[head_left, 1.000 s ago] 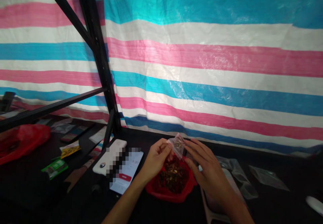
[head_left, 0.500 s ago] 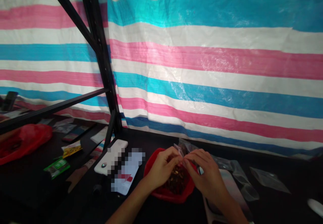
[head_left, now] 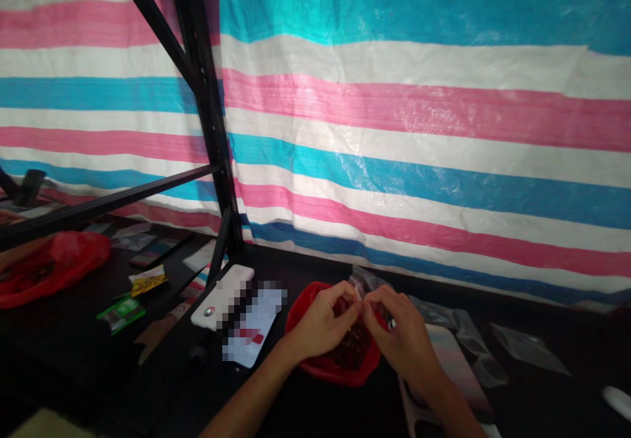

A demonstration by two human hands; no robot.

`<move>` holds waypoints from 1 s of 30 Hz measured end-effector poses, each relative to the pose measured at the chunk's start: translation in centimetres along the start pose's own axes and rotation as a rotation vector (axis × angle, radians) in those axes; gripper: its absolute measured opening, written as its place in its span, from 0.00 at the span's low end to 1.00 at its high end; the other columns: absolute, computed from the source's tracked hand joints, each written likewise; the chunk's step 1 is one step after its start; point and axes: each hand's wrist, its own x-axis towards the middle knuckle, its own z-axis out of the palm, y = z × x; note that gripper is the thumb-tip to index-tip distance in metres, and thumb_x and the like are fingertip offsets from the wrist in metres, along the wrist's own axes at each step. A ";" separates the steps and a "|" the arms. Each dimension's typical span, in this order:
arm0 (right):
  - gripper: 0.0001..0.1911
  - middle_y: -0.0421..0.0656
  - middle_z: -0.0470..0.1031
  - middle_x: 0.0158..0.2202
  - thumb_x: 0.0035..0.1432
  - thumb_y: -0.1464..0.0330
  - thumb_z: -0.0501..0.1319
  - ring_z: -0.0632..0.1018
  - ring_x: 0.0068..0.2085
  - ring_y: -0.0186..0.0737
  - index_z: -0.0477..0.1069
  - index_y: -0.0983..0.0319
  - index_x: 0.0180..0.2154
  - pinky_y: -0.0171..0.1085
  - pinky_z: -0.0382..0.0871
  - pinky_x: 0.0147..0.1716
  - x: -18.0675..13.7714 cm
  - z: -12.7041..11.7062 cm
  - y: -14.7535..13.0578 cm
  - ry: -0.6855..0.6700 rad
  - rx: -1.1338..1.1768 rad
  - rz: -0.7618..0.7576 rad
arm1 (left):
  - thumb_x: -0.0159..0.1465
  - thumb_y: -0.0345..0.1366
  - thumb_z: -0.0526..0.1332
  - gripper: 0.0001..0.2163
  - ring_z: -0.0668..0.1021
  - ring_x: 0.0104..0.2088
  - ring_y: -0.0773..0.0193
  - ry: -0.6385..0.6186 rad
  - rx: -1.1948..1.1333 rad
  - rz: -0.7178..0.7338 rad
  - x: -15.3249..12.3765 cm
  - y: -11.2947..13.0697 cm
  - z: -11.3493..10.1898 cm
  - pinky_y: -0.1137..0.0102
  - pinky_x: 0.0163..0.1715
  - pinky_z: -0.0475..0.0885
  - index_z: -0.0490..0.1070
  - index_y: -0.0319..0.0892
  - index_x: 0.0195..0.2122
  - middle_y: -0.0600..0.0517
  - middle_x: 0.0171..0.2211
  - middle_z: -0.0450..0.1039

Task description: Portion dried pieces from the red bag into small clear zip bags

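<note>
My left hand and my right hand meet fingertip to fingertip over a red plastic bag, which is spread open like a bowl. Both pinch what looks like the edge of a small clear plastic bag; my fingers cover much of it. Inside the red bag lies a heap of small brown and golden pieces, too small to make out.
Left of the red bag lie a white phone and a second, lit phone. Flat clear bags and a pale tablet-like item are at right. Beyond the black metal frame, another red bag sits near another person's hand.
The view has shifted slightly, moving the table things a little right and up. My hands stay pinched together over the red bag, with fingertips slightly shifted.
</note>
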 end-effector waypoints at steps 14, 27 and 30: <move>0.08 0.39 0.78 0.31 0.67 0.66 0.58 0.79 0.33 0.41 0.75 0.55 0.36 0.38 0.71 0.33 0.1 -0.2 -0.3 -0.001 0.095 -0.013 | 0.63 0.51 0.66 0.17 0.70 0.29 0.68 0.013 -0.170 -0.028 0.6 -0.4 -1.0 0.73 0.31 0.64 0.68 0.40 0.32 0.56 0.27 0.68; 0.09 0.37 0.68 0.24 0.55 0.74 0.57 0.70 0.27 0.39 0.61 0.56 0.27 0.38 0.60 0.30 -0.6 1.5 -0.9 0.159 -0.179 -0.056 | 0.56 0.26 0.57 0.08 0.63 0.26 0.69 0.092 0.284 0.001 0.3 -1.3 -0.6 0.73 0.26 0.56 0.59 0.44 0.25 0.59 0.24 0.60; 0.09 0.37 0.70 0.25 0.59 0.73 0.57 0.71 0.28 0.39 0.63 0.56 0.28 0.39 0.61 0.32 -0.7 1.3 -0.8 0.183 -0.179 -0.061 | 0.54 0.25 0.58 0.09 0.64 0.27 0.68 0.125 0.331 0.024 0.4 -1.4 -1.2 0.73 0.28 0.56 0.59 0.43 0.24 0.59 0.24 0.61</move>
